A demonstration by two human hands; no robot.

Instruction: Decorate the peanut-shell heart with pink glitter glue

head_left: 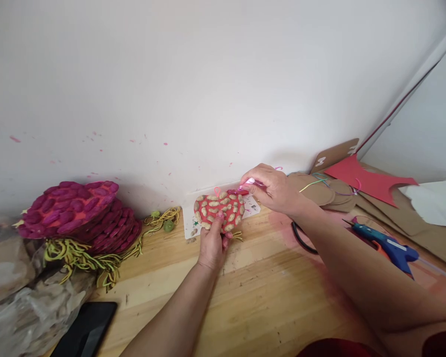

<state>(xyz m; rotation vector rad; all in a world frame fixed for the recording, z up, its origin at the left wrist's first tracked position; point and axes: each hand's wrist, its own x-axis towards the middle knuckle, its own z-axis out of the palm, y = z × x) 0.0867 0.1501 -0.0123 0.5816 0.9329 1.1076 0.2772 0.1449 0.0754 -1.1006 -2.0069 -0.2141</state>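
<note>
My left hand [212, 243] grips the lower edge of a red craft piece [210, 211] covered with peanuts in their shells, thumb on its front. A pink loop sticks up from its top edge, and yellow-green yarn shows beneath it. My right hand [271, 187] is closed on a slim paintbrush [250, 182] with a pale, shiny handle. The brush tip is at the piece's upper right, where a peanut looks magenta; the rest are plain tan. Behind the piece lies a white sheet [189, 218] with small printed marks.
A stack of magenta peanut-covered pieces [74, 210] with yarn fringe stands left. Near it are loose yarn [169, 215], plastic bags [33, 302] and a black phone [87, 327]. To the right are a blue glue gun [386, 245], cardboard shapes [312, 191] and red paper [367, 176].
</note>
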